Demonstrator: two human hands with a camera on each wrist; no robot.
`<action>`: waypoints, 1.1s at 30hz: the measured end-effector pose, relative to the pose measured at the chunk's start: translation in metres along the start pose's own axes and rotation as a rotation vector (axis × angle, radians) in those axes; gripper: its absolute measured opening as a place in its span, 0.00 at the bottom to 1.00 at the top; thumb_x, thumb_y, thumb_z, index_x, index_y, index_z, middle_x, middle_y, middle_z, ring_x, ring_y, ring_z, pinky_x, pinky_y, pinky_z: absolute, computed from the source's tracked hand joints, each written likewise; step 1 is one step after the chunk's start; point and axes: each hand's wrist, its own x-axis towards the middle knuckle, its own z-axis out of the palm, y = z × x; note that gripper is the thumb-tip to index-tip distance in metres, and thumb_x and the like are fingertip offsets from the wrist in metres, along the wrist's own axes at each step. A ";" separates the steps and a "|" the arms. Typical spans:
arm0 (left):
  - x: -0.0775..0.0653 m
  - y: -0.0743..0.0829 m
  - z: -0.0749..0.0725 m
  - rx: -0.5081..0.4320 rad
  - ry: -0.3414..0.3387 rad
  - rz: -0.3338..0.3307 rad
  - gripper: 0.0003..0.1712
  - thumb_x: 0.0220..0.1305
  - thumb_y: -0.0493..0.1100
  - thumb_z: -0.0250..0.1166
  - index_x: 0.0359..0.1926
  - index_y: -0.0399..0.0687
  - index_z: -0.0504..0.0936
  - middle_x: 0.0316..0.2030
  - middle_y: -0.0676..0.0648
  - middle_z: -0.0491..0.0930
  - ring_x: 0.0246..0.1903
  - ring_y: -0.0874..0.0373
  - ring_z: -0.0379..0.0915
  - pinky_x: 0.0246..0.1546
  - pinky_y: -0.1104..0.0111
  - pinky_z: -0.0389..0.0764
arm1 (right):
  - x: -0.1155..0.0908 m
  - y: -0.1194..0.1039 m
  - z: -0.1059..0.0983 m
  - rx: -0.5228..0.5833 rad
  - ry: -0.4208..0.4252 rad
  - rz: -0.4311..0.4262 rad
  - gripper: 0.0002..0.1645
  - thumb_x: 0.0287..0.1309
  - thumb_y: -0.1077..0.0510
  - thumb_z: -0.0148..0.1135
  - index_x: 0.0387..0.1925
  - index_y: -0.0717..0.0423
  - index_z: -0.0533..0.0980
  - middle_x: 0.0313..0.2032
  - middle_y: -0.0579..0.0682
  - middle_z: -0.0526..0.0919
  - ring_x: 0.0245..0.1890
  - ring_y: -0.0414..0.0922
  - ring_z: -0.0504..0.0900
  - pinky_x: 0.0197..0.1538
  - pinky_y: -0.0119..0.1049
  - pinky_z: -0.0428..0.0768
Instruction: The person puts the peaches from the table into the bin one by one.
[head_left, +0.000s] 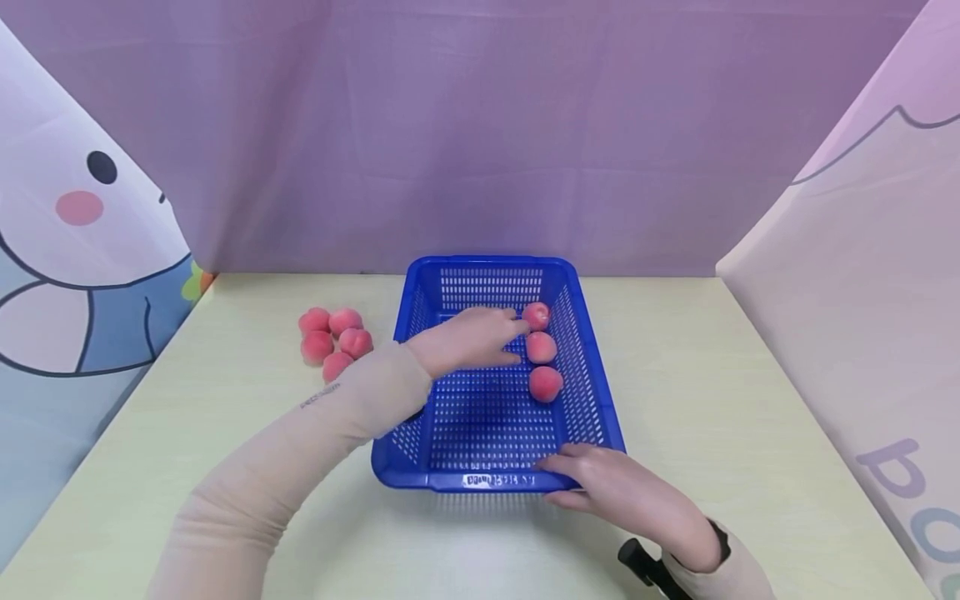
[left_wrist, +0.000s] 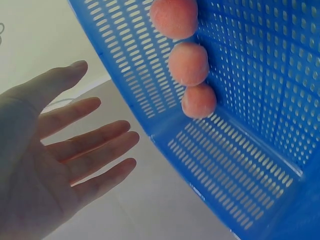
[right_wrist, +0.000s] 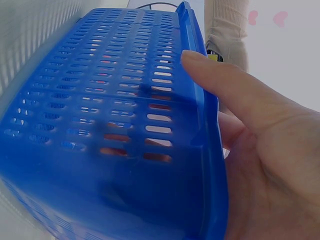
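A blue plastic basket with slotted walls stands on the table. Three pinkish-red peaches, among them a near peach, lie in a row along its right wall. Over the basket is my left hand, its fingers pointing at the row. The left wrist view shows that hand with fingers spread and an empty palm, apart from the peaches. My right hand grips the basket's near rim at the right corner. In the right wrist view its thumb lies on the outer side of the rim, the other fingers inside.
Several more peaches sit clustered on the pale table left of the basket. A purple cloth hangs behind the table, and printed cloths stand at both sides.
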 end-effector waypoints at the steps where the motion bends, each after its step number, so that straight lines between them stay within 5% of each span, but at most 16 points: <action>1: -0.002 -0.001 -0.001 0.010 0.005 0.000 0.29 0.56 0.53 0.59 0.57 0.48 0.70 0.49 0.45 0.75 0.49 0.55 0.71 0.50 0.66 0.71 | 0.000 0.000 0.000 0.000 -0.002 0.001 0.16 0.52 0.51 0.58 0.41 0.54 0.77 0.33 0.46 0.78 0.33 0.40 0.77 0.37 0.34 0.77; 10: -0.021 -0.015 -0.009 0.061 0.041 -0.027 0.26 0.56 0.52 0.59 0.53 0.43 0.73 0.46 0.43 0.76 0.45 0.53 0.73 0.47 0.62 0.73 | 0.000 0.000 -0.001 0.018 -0.009 0.011 0.16 0.52 0.51 0.58 0.41 0.54 0.77 0.33 0.46 0.78 0.33 0.40 0.77 0.37 0.34 0.77; 33: -0.066 -0.041 -0.013 -0.063 0.202 -0.073 0.22 0.55 0.47 0.62 0.48 0.39 0.75 0.39 0.41 0.77 0.37 0.51 0.75 0.39 0.63 0.77 | -0.002 0.000 -0.001 0.021 -0.019 0.032 0.16 0.52 0.51 0.58 0.42 0.54 0.77 0.33 0.46 0.78 0.33 0.40 0.77 0.36 0.34 0.77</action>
